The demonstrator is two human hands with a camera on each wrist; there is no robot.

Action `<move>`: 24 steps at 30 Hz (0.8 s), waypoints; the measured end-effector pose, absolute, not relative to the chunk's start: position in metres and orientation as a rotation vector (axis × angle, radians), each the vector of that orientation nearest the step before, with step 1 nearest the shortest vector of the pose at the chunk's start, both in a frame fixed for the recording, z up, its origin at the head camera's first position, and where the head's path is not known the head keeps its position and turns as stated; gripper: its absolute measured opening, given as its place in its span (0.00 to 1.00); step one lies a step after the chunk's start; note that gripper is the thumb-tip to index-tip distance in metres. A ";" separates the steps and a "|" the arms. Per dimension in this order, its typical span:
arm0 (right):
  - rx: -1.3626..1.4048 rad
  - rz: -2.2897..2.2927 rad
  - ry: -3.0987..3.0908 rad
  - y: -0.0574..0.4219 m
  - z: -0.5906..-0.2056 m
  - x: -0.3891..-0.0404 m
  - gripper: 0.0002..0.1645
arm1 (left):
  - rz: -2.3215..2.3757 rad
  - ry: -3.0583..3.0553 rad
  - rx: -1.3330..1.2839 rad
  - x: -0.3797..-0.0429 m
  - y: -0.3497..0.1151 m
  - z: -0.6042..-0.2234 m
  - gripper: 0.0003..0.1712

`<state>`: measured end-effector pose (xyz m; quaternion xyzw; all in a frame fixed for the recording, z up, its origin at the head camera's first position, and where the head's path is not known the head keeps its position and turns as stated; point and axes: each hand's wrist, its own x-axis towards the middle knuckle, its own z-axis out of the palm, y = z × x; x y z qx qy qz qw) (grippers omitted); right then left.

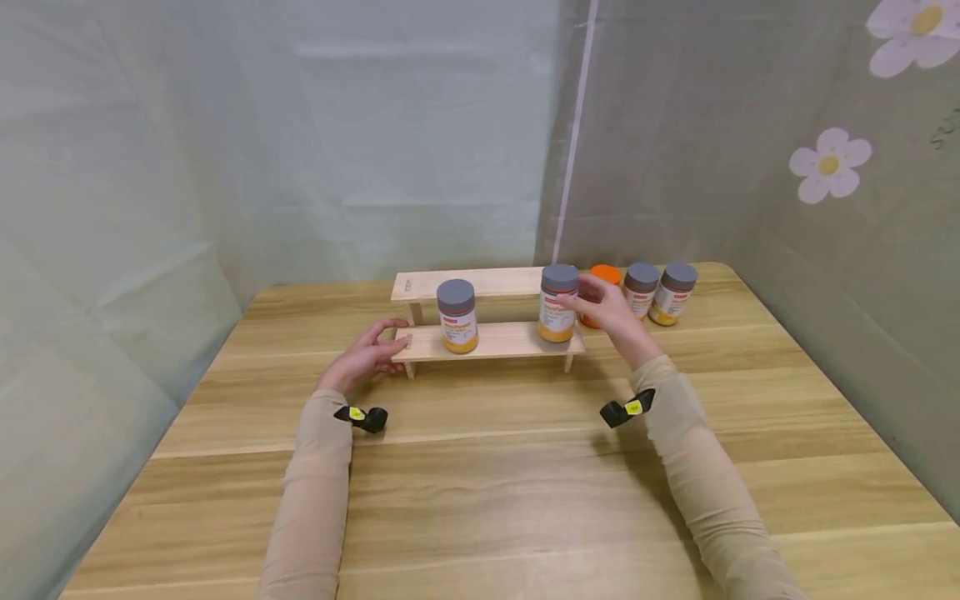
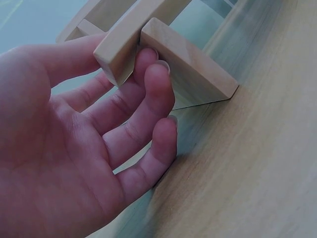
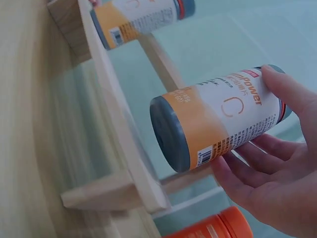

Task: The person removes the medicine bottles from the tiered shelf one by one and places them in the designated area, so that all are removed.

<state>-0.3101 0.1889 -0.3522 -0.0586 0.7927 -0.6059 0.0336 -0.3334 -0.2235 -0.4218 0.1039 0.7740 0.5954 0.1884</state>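
Note:
A two-tier wooden shelf rack [image 1: 510,341] stands on the table. My left hand [image 1: 365,357] grips the left end of its lower board [image 2: 124,42], thumb above and fingers curled underneath. With fingers and thumb, my right hand [image 1: 611,317] holds a grey-lidded pill bottle [image 1: 557,308] with a white and orange label. In the right wrist view that held bottle [image 3: 218,119] shows its dark base, raised off the lower board near its right end. Another grey-lidded pill bottle [image 1: 458,317] stands upright on the lower board, left of the middle.
Right of the rack, behind my right hand, stand an orange-lidded bottle [image 1: 606,273] and two grey-lidded bottles, one partly hidden [image 1: 642,287] and one at the far right [image 1: 672,296]. The wooden table [image 1: 487,483] reaches back to a hanging cloth [image 1: 420,150].

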 end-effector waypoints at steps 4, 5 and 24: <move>-0.165 -1.860 2.449 0.199 -0.350 -0.311 0.38 | 1.662 2.198 0.297 -0.333 -0.224 -0.423 0.32; -0.165 -1.855 2.448 0.202 -0.350 -0.310 0.39 | 1.664 2.197 0.296 -0.333 -0.224 -0.424 0.31; -0.196 -2.005 2.424 0.250 -0.351 -0.307 0.37 | 1.689 2.176 0.315 -0.333 -0.223 -0.425 0.31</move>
